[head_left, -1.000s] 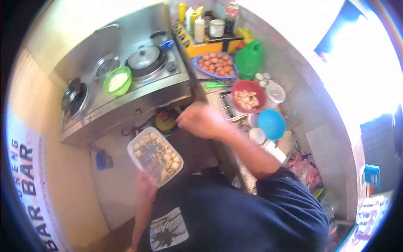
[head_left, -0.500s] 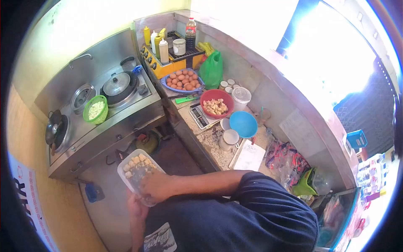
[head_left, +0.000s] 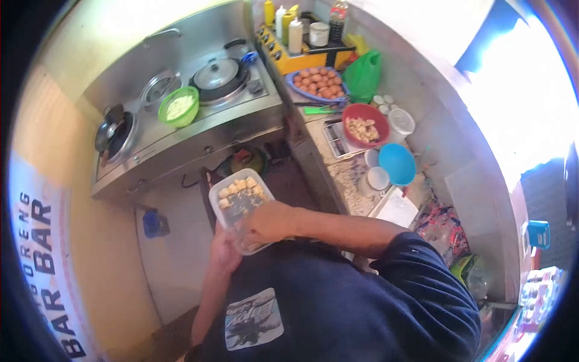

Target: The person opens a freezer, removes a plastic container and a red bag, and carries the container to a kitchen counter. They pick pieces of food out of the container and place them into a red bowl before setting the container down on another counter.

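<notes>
A clear plastic container [head_left: 216, 204] is held tilted in front of my body, with pale, tan-coloured food chunks [head_left: 242, 189] gathered toward its far end. My left hand [head_left: 226, 248] grips its near left side from below. My right hand [head_left: 270, 221] reaches down inside the near half of the container; its fingertips are hidden, so what they hold, if anything, does not show.
A steel stove [head_left: 151, 142] at the left bears a lidded pan [head_left: 216, 73] and a green basket [head_left: 179, 107]. On the counter are a tray of eggs [head_left: 318, 82], a red bowl [head_left: 365, 125] of similar chunks, a blue bowl [head_left: 397, 164] and a white tub [head_left: 374, 181].
The view has shifted, so the stove and counter sit farther right and more of the wall banner shows. My left hand still holds the container and my right hand is still inside it.
</notes>
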Demonstrator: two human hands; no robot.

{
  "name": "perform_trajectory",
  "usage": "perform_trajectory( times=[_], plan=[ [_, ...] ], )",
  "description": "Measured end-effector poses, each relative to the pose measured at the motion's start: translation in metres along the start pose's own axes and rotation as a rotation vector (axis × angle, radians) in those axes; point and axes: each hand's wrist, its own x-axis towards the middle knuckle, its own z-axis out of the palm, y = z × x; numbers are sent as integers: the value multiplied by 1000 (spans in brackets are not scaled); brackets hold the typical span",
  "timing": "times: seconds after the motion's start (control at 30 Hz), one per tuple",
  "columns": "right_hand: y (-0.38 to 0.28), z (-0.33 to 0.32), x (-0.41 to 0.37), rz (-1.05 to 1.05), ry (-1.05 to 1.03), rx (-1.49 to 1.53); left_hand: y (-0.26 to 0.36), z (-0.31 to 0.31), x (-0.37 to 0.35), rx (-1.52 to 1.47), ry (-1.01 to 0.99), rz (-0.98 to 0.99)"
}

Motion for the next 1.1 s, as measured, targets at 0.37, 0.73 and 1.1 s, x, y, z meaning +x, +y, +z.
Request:
perform_trajectory(
  times=[0.37, 0.73, 1.1],
  plan=[
    [15, -7, 27, -74, -28, -19, -7, 1, 12, -2, 29, 54],
    [48, -15, 3, -88, -131, 92, -13, 29, 36, 14, 9, 42],
    [102, -52, -9, 51, 495, 456, -16, 60, 82, -1, -66, -26]
  ],
)
